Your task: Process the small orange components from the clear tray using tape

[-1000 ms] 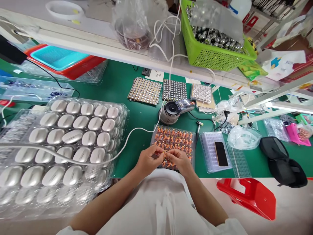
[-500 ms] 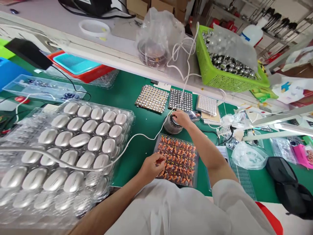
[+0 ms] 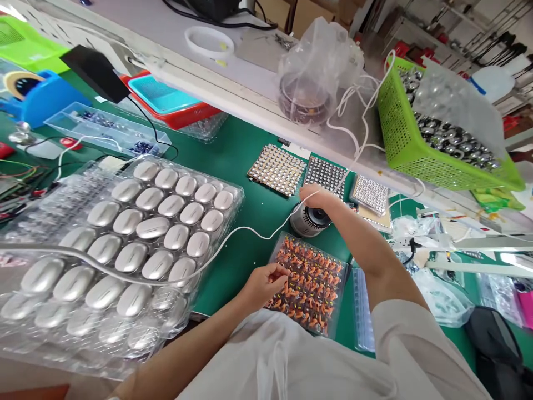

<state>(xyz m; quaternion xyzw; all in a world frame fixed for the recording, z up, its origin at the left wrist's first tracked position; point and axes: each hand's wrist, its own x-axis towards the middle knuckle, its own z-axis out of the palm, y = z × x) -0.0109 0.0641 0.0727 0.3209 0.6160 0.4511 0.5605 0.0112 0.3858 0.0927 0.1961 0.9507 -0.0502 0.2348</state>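
My left hand (image 3: pixel 264 286) is over the left edge of a clear tray (image 3: pixel 342 280) filled with rows of small orange-wired parts (image 3: pixel 310 283). Its thumb and index finger are pinched together; whatever may be between them is too small to make out. Beyond that tray stands a round grey device (image 3: pixel 308 225) with a black ringed top. My right hand (image 3: pixel 314 195) is just past this device, at the near edge of a dark panel (image 3: pixel 327 173) dotted with round silver pieces. Its fingers are mostly hidden by the hand itself.
Stacked clear trays of silver oval shells (image 3: pixel 152 228) fill the left. A white cable (image 3: pixel 250 230) crosses the bench to the shelf (image 3: pixel 233 108). Two more panels, one dotted (image 3: pixel 277 169) and one pale (image 3: pixel 370 194), flank the dark one. A green basket (image 3: pixel 403 141) holds shiny balls.
My right hand has moved from the top of the round device to the dark panel behind it. My left hand keeps its pinch by the orange parts. The view has shifted.
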